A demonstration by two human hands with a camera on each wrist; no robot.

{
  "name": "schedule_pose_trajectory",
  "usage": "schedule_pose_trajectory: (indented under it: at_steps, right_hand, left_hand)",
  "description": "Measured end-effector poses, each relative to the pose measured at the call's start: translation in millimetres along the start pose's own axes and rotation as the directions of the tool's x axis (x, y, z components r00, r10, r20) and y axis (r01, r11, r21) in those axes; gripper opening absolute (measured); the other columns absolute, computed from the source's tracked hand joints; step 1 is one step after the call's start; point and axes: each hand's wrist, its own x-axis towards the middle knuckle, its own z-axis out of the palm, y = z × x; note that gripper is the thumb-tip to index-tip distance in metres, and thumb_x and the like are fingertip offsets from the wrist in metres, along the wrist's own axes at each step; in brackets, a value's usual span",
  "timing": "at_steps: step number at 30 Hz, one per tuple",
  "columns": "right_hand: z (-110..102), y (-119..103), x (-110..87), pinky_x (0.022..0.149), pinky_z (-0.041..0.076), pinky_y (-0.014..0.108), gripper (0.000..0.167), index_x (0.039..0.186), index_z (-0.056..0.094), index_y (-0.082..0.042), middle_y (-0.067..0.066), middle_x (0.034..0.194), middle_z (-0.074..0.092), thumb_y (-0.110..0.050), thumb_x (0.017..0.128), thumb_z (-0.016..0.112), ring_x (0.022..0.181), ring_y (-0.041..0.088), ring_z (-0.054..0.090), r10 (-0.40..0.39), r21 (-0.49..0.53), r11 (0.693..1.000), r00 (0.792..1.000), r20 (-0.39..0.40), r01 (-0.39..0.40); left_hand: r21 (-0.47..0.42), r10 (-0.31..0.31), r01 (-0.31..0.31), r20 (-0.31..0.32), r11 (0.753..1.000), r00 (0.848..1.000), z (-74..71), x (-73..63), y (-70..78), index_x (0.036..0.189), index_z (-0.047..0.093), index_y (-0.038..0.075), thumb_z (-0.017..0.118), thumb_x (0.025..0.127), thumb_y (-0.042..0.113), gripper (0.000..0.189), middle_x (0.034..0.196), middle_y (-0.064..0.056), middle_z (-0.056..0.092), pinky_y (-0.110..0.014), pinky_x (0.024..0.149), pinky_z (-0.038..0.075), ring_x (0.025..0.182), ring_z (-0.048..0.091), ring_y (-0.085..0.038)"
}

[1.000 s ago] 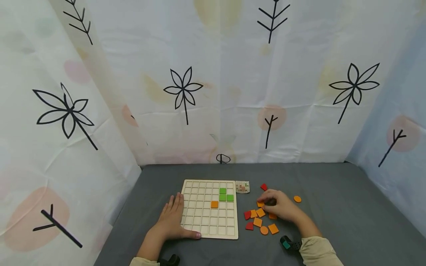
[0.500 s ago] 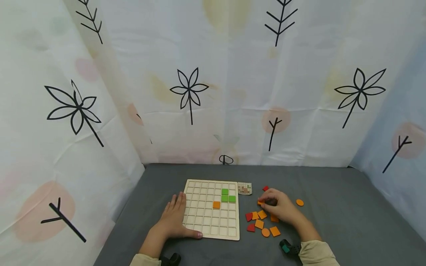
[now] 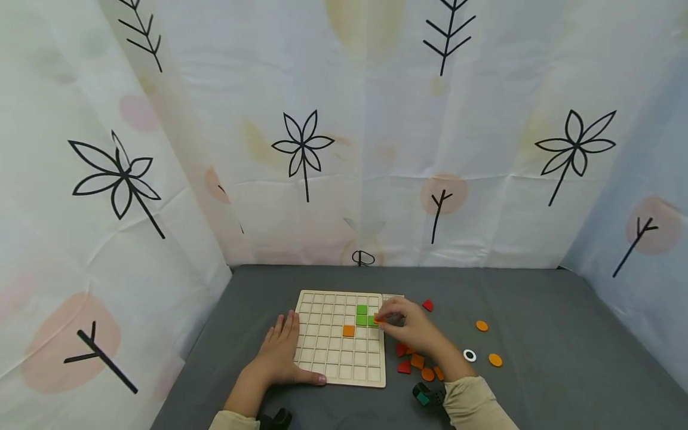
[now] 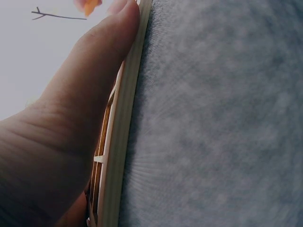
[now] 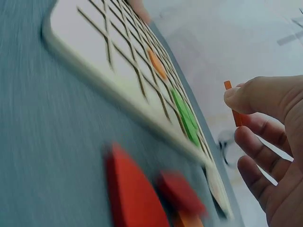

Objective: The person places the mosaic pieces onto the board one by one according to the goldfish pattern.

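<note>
A pale wooden grid board (image 3: 338, 358) lies on the grey cloth. Three green square tiles (image 3: 362, 310) and one orange square tile (image 3: 349, 331) sit in its cells, one green tile being partly covered. My left hand (image 3: 279, 358) rests along the board's left side with straight fingers, its thumb (image 4: 102, 56) at the near edge. Between thumb and fingertips my right hand (image 3: 414, 328) pinches a thin orange tile (image 5: 237, 117), held up over the board's right edge near the green tiles. Behind that hand a small patterned card (image 3: 393, 296) is mostly hidden.
Right of the board lie loose pieces: red ones (image 3: 404, 367), orange squares (image 3: 417, 361) and an orange disc (image 3: 427, 374), some under the right forearm. Farther right are a white ring (image 3: 469, 355) and two orange discs (image 3: 495, 360). A patterned curtain (image 3: 365, 209) hangs behind.
My right hand has lifted the orange tile from the loose pieces and carried it left to the board. A white ring and an orange disc have come into sight. The left hand stays put.
</note>
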Motion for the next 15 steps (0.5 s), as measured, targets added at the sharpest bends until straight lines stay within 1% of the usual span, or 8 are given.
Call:
schedule_pose_trajectory:
  at_steps: [2, 3, 6, 7, 9, 10, 13, 15]
  right_hand:
    - [12.6, -5.4, 7.1, 0.084, 0.056, 0.048, 0.011, 0.107, 0.082, -0.013, 0.002, 0.115, 0.071, -0.010, 0.097, 0.078, 0.102, 0.025, 0.065, -0.022, 0.016, 1.000, 0.999, 0.030, 0.021]
    - [18.7, -8.3, 10.0, 0.094, 0.054, 0.052, 0.011, 0.108, 0.082, -0.013, 0.001, 0.114, 0.071, -0.010, 0.097, 0.078, 0.102, 0.025, 0.065, -0.029, 0.018, 0.999, 0.999, 0.046, 0.028]
    - [36.0, -15.4, 17.3, 0.098, 0.053, 0.057, 0.011, 0.109, 0.081, -0.012, 0.002, 0.114, 0.071, -0.010, 0.098, 0.077, 0.102, 0.024, 0.065, -0.044, 0.029, 0.999, 0.994, 0.097, 0.041]
    - [41.0, -17.4, 19.0, 0.100, 0.052, 0.057, 0.011, 0.109, 0.081, -0.012, 0.002, 0.114, 0.071, -0.010, 0.098, 0.077, 0.104, 0.022, 0.065, -0.044, 0.030, 0.999, 0.993, 0.112, 0.041]
    - [49.8, -19.9, 21.6, 0.103, 0.053, 0.051, 0.011, 0.108, 0.081, -0.012, 0.002, 0.112, 0.072, -0.010, 0.098, 0.077, 0.104, 0.020, 0.065, -0.054, 0.011, 0.999, 0.989, 0.137, 0.053]
    - [53.3, -20.9, 22.7, 0.093, 0.056, 0.044, 0.010, 0.107, 0.082, -0.012, 0.002, 0.111, 0.072, -0.009, 0.098, 0.077, 0.104, 0.020, 0.065, -0.057, -0.003, 0.998, 0.987, 0.148, 0.058]
    - [61.2, -22.7, 24.7, 0.090, 0.056, 0.035, 0.009, 0.102, 0.082, -0.013, 0.003, 0.106, 0.073, -0.008, 0.096, 0.078, 0.101, 0.019, 0.066, -0.080, -0.059, 0.994, 0.984, 0.157, 0.090]
    - [64.7, -22.9, 25.2, 0.088, 0.055, 0.033, 0.009, 0.100, 0.083, -0.013, 0.003, 0.104, 0.073, -0.007, 0.095, 0.078, 0.099, 0.019, 0.066, -0.097, -0.089, 0.990, 0.983, 0.155, 0.112]
  left_hand:
    - [0.003, -0.002, 0.002, -0.001, 1.000, 1.000, 0.0, -0.4, 0.1, 0.170, 0.004, -0.001, 0.087, 0.060, 0.084, 0.161, 0.179, -0.022, 0.001, -0.065, 0.132, 0.011, 0.166, 0.000, -0.045]
    - [0.006, -0.003, 0.003, -0.003, 1.000, 1.000, 0.1, -0.4, 0.2, 0.170, 0.004, -0.001, 0.087, 0.060, 0.084, 0.161, 0.179, -0.022, 0.001, -0.066, 0.132, 0.011, 0.166, 0.001, -0.045]
    - [0.007, -0.009, 0.009, -0.002, 1.000, 1.000, 0.2, -0.8, 0.6, 0.170, 0.004, 0.000, 0.086, 0.060, 0.084, 0.161, 0.179, -0.022, 0.001, -0.066, 0.132, 0.011, 0.166, 0.001, -0.045]
    - [0.007, -0.009, 0.009, -0.002, 1.000, 1.000, 0.3, -0.8, 0.8, 0.170, 0.004, 0.000, 0.086, 0.060, 0.085, 0.161, 0.179, -0.022, 0.001, -0.066, 0.132, 0.011, 0.166, 0.001, -0.045]
    - [0.004, -0.008, 0.008, 0.000, 1.000, 1.000, 0.3, -0.9, 1.2, 0.170, 0.004, 0.000, 0.086, 0.061, 0.085, 0.161, 0.179, -0.021, 0.001, -0.066, 0.132, 0.011, 0.166, 0.001, -0.045]
    - [0.002, -0.006, 0.006, 0.002, 1.000, 1.000, 0.2, -1.0, 1.3, 0.170, 0.003, 0.000, 0.086, 0.061, 0.084, 0.161, 0.179, -0.021, 0.001, -0.066, 0.132, 0.011, 0.166, 0.000, -0.045]
    - [0.004, -0.004, 0.004, 0.004, 1.000, 1.000, 0.3, -0.6, 0.5, 0.170, 0.003, 0.000, 0.085, 0.061, 0.085, 0.161, 0.179, -0.021, 0.000, -0.066, 0.132, 0.011, 0.166, 0.000, -0.045]
    - [0.011, -0.006, 0.006, 0.005, 1.000, 1.000, 0.1, -0.5, -0.3, 0.170, 0.003, 0.000, 0.085, 0.061, 0.085, 0.161, 0.179, -0.021, 0.000, -0.066, 0.132, 0.011, 0.166, 0.000, -0.045]
